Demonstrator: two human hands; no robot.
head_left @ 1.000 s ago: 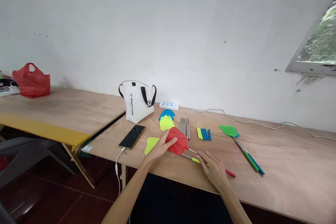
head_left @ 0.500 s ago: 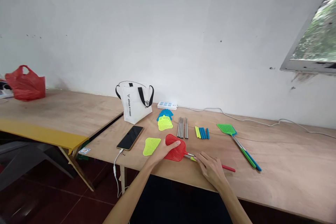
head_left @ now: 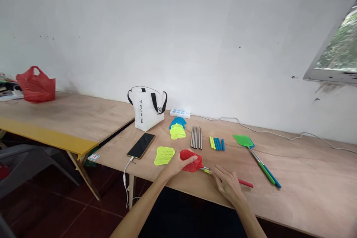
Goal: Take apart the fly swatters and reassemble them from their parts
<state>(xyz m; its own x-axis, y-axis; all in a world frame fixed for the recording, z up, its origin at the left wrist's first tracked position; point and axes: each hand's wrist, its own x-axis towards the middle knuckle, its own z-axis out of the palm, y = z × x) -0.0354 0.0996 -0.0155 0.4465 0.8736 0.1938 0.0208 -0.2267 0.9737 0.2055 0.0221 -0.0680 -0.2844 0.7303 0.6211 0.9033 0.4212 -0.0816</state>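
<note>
My left hand [head_left: 175, 164] grips the near edge of a red fly swatter head [head_left: 192, 158] that lies low over the wooden table [head_left: 301, 178]. My right hand [head_left: 227, 182] rests on the swatter's rod and handle [head_left: 245, 183], fingers curled over it near a yellow-green piece. A loose yellow-green swatter head [head_left: 164, 155] lies just left of my left hand.
Behind lie a stack of blue and yellow swatter heads [head_left: 177, 128], several metal rods [head_left: 196, 136], coloured handle grips [head_left: 216, 143] and finished swatters [head_left: 258, 158]. A phone [head_left: 141, 145] on a cable, a white tote bag [head_left: 147, 109] and a power strip [head_left: 180, 112] stand left. A red bag [head_left: 36, 84] sits far left.
The red swatter head has come down from tilted up to nearly flat on the table. Both hands kept hold and shifted slightly nearer the table's front edge.
</note>
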